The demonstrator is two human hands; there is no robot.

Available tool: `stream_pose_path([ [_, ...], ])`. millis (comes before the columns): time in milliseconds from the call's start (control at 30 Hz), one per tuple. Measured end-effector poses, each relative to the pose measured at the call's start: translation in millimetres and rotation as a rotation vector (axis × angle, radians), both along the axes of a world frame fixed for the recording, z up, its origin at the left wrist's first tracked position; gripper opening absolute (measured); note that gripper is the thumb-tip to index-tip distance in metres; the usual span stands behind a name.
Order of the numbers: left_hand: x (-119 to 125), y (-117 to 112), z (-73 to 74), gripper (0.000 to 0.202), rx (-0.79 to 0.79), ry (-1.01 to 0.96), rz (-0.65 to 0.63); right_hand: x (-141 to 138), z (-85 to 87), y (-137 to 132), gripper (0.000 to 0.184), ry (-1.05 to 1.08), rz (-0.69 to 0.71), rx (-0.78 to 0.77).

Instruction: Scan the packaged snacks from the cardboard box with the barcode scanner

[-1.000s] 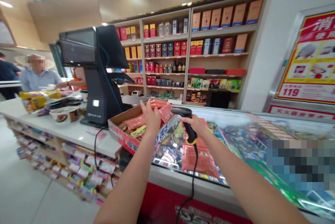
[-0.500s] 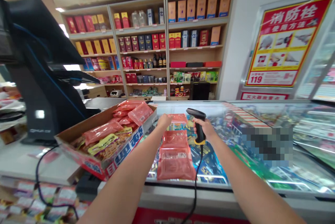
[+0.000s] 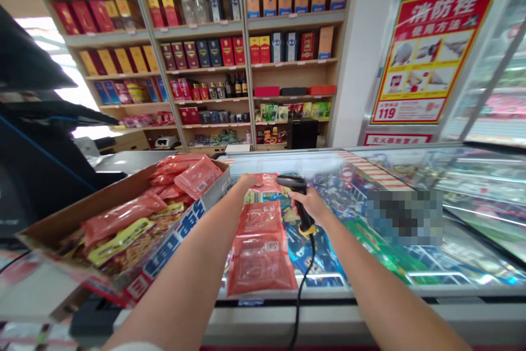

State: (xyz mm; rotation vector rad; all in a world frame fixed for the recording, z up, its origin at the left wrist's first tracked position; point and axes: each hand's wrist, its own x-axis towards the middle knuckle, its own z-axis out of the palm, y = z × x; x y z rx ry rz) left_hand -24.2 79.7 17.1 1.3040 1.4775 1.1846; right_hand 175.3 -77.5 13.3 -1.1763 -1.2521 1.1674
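Observation:
My right hand (image 3: 311, 203) grips a black barcode scanner (image 3: 296, 195) by its handle, its head pointing left, its cable (image 3: 301, 285) hanging toward me. My left hand (image 3: 245, 180) reaches forward and pinches a red snack packet (image 3: 267, 182) just left of the scanner head, above the freezer's glass lid (image 3: 370, 219). Two more red packets (image 3: 260, 247) lie in a row on the lid between my arms. A cardboard box (image 3: 164, 247) full of red and yellow packets sits to the left.
A black checkout terminal (image 3: 28, 165) stands at the far left. Wooden shelves (image 3: 242, 74) of boxed goods and bottles line the back wall. A red and yellow poster (image 3: 427, 50) hangs at the right. The freezer holds several colourful packages under glass.
The view swung right, away from the counter and the people behind it. My left hand left the box with a red packet and now holds it by the scanner head over the freezer lid.

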Motion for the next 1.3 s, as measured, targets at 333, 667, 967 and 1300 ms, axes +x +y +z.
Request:
stream_pose_path([
  [333, -39.3, -76.8, 3.3, 0.038, 0.076, -0.362, 0.108, 0.8, 12.8, -12.4, 0.028, 0.228, 0.14, 0.04],
  [667, -28.6, -107.9, -34.7, 0.04, 0.344, -0.458, 0.003, -2.9, 14.4, -20.7, 0.032, 0.194, 0.24, 0.03],
  [967, -30.1, -103.7, -36.1, 0.038, 0.339, -0.471, 0.014, -3.4, 8.7, -14.3, 0.026, 0.111, 0.225, 0.015],
  [1300, -30.5, -101.2, -40.1, 0.041, 0.317, -0.527, -0.025, -2.9, 8.7, -13.6, 0.027, 0.094, 0.209, -0.006],
])
